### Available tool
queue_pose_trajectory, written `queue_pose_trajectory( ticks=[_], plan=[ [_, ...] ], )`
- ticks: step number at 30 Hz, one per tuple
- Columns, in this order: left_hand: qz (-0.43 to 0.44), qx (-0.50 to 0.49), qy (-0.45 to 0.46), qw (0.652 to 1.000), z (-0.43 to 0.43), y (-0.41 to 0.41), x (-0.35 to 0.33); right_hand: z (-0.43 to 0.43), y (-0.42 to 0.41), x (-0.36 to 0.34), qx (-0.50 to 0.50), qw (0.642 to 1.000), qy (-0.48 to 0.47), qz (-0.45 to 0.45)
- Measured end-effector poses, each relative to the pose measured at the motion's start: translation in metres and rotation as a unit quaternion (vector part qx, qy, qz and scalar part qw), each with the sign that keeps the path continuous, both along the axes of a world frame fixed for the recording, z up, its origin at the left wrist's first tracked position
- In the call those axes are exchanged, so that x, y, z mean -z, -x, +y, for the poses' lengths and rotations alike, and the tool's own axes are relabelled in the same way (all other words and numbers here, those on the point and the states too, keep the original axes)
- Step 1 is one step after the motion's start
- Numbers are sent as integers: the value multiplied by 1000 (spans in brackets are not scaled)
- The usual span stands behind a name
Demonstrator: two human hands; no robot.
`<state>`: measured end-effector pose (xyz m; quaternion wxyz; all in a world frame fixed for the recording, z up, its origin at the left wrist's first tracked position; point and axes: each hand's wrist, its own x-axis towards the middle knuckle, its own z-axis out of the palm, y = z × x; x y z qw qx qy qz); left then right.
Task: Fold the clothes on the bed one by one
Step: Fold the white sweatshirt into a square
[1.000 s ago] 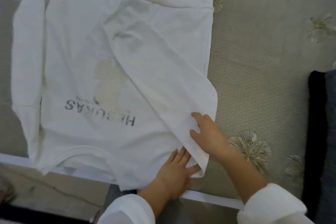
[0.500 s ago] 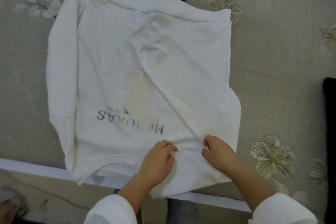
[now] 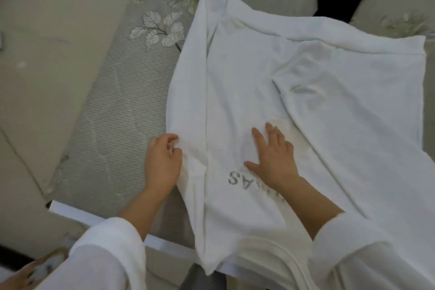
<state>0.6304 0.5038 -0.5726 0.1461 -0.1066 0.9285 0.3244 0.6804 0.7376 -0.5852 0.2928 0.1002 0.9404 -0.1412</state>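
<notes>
White shirt (image 3: 306, 106), long-sleeved, lies spread on the bed (image 3: 110, 129). Its collar end points toward the person and hangs a little over the bed's white near edge (image 3: 77, 215).

Left hand (image 3: 162, 162): fingers curled, thumb and fingertips nipping the outer border of the sleeve (image 3: 188, 92) on the person's left, which lies along the shirt's body. Grip narrow, holding cloth.

Right hand (image 3: 273, 160): flat, fingers spread, palm down on the shirt's chest just above the grey lettering (image 3: 236, 178), part of which the wrist covers. Grip wide, holding nothing.

Both forearms reach forward out of white cuffs. Other sleeve (image 3: 341, 125) lies folded diagonally across the shirt's body.

Grey ribbed cover with embroidered leaves (image 3: 160, 30) is bare left of the shirt, up to the bed's side edge. Beige floor (image 3: 35, 66) lies beyond it.
</notes>
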Motion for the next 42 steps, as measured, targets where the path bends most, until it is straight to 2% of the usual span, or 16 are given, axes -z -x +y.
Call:
queue_pose_trajectory(
  ticks=[3, 7, 11, 14, 16, 19, 22, 25, 27, 29, 31, 33, 35, 37, 39, 42],
  plan=[
    [-10, -9, -6, 1000, -9, 44, 11, -13, 24, 7, 0, 997, -31, -70],
    [4, -18, -36, 999, 21, 102, 16, -23, 41, 8, -16, 991, -74, -113],
    [-15, 42, 12, 999, 51, 137, 27, -31, 53, 8, -5, 988, -74, -135],
    [58, 7, -49, 997, 44, 143, 26, -31, 56, 7, -9, 987, -69, -143],
    [118, -92, -131, 980, 26, 136, 13, -31, 56, 5, -8, 986, -69, -149],
    [169, -309, -178, 919, -23, 113, 4, -33, 60, 4, -13, 985, -74, -152],
    [78, -506, -181, 840, -83, 77, 18, -37, 63, 4, -23, 982, -97, -163],
    [-14, -559, -225, 798, -107, 62, 25, -42, 67, 6, -22, 980, -121, -157],
    [-5, -532, -230, 815, -106, 72, 19, -45, 68, 8, -22, 979, -131, -154],
    [-3, -487, -203, 850, -103, 90, 14, -46, 68, 9, -26, 977, -142, -158],
    [-53, -424, -148, 892, -102, 108, 12, -46, 67, 9, -32, 975, -151, -159],
    [-83, -379, -107, 915, -109, 125, 8, -46, 66, 7, -31, 975, -149, -163],
    [-27, -361, -110, 926, -109, 141, -9, -45, 66, 4, -25, 976, -138, -167],
    [84, -305, -155, 936, -90, 149, -37, -43, 65, 0, -21, 978, -125, -166],
    [174, -208, -192, 943, -56, 144, -64, -38, 58, -4, -16, 984, -100, -149],
    [196, 8, -223, 955, 7, 116, -89, -21, 39, -6, 64, 996, 7, -59]
  ],
)
